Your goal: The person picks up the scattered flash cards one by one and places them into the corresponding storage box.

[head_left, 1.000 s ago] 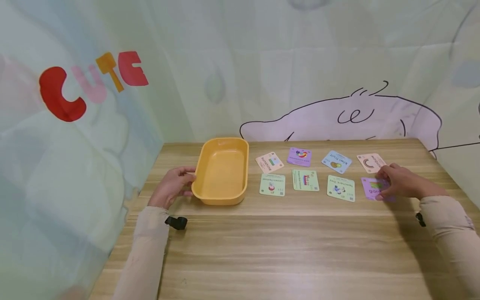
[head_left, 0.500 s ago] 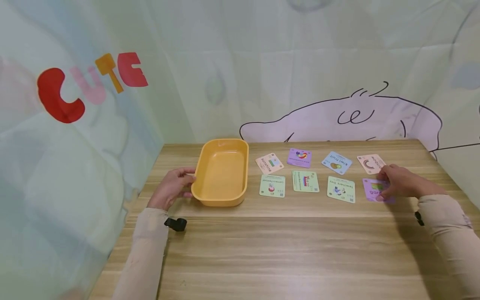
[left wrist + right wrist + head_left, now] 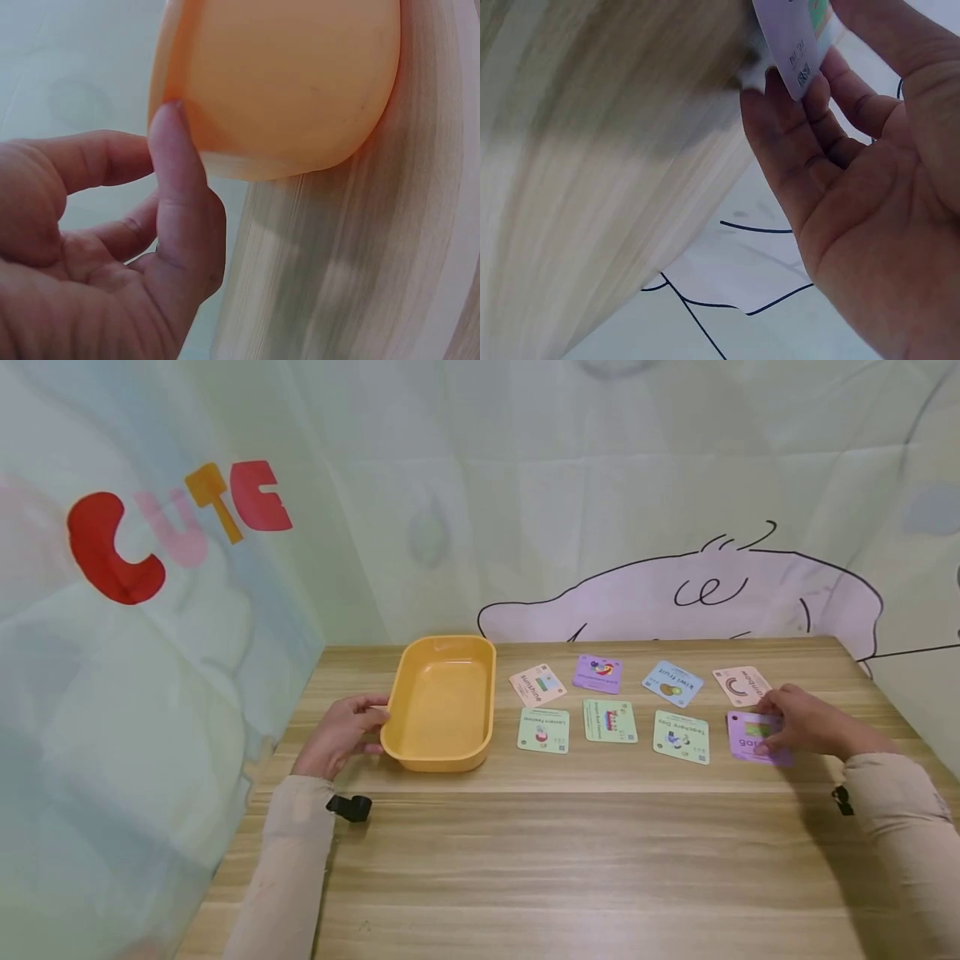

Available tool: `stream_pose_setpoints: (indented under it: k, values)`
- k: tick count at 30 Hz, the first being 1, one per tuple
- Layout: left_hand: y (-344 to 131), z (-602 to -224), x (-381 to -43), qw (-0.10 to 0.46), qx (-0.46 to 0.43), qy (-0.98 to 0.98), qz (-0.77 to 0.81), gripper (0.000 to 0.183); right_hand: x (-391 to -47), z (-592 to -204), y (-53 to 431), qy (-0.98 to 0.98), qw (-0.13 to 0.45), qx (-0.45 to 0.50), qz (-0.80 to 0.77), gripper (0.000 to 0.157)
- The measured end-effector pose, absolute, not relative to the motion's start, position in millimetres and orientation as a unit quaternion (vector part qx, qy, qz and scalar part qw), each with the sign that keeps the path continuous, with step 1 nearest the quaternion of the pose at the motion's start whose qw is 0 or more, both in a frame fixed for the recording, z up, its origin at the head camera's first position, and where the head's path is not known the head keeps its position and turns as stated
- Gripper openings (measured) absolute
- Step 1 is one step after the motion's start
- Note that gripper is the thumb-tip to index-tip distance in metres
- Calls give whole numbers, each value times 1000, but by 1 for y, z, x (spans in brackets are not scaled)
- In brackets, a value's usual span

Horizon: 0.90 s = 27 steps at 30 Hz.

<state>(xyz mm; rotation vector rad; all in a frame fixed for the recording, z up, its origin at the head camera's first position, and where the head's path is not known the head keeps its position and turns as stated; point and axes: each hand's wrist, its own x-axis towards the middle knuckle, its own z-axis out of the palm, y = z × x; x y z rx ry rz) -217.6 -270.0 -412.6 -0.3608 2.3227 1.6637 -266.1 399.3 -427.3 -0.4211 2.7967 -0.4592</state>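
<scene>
At the left, my left hand [image 3: 341,735] pinches the near left rim of a yellow-orange plastic tray [image 3: 483,727]. In the left wrist view its thumb lies over the rim, with the index finger against the outer wall of the tray [image 3: 300,82]. My right hand [image 3: 806,722] pinches a purple card [image 3: 741,742] between thumb and fingers at the right end of the near row. The hand covers part of that card's print. In the right wrist view the purple card [image 3: 784,41] stands tilted, its corner at the fingertips.
Further cards lie flat in two rows: sunshine [image 3: 537,685], a second purple card [image 3: 597,674], kiwi fruit [image 3: 672,683] and rainbow [image 3: 741,686] behind, Lantern Festival [image 3: 543,730], a boat card [image 3: 611,721] and Teachers' Day [image 3: 681,737] in front. A printed curtain [image 3: 390,527] hangs behind the wooden table [image 3: 570,868].
The purple card in my right hand has shifted slightly right, and its left edge now looks raised. My left hand stays on the tray rim; the other cards lie as before.
</scene>
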Motion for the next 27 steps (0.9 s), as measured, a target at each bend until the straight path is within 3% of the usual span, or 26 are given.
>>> stream_pose_setpoints:
  k: [27]
  values:
    - [-269, -412, -216, 134, -121, 798, 576, 48, -254, -432, 407, 956, 141, -111, -231, 61]
